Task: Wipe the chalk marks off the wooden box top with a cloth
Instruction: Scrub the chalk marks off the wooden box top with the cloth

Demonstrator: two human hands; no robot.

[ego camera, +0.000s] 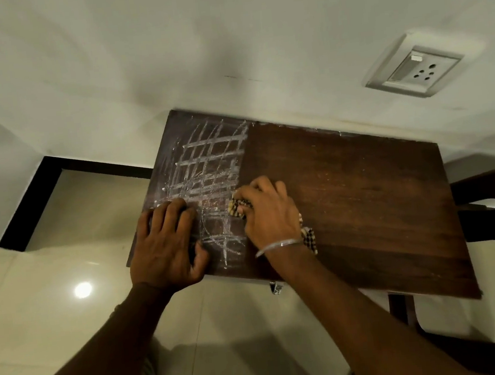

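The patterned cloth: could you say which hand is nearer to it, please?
Right. The right hand grips the patterned cloth; the left hand rests apart, to its left.

A white wall socket (414, 66) above glossy floor tiles (52, 287).

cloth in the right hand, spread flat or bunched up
Bunched up: the cloth is gripped under the right hand, with only bits showing at either end of the hand.

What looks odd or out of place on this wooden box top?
Only the chalk marks: a white grid covers the left part of the box top, ending in a straight line; the right part is bare. The left hand rests on the chalk. Nothing looks spilled or broken.
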